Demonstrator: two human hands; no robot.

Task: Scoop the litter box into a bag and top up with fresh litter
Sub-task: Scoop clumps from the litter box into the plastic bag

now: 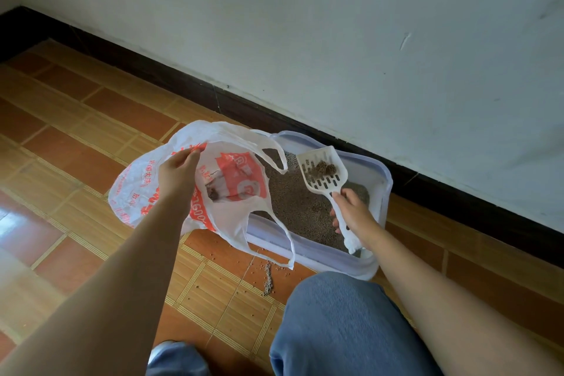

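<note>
Left hand (pixel 177 174) is holding the bag (pixel 143 192) up over the left end of the box (pixel 383 192). Its fingers (pixel 190 156) are pinching the bag's rim, and the mouth is gaping toward the scoop (pixel 322 171).

Right hand (pixel 354 210) is gripping the scoop's handle, fingers (pixel 335 218) curled round it from below and thumb lying on top. The slotted blade is hovering above the litter (pixel 293 201), just right of the bag's mouth and not touching it. I am seeing dark clumps (pixel 323 168) sitting on the blade.

One more dark lump (pixel 212 192) is lying inside the bag. One bag loop is hanging over the litter, the other is draping across the box's near rim.

The box is sitting on the floor (pixel 91 131), close to the baseboard (pixel 244 107). Litter is covering its bottom.

Loose granules (pixel 268 279) are lying on the floor in front of the box, near a knee (pixel 341 323) in jeans.
</note>
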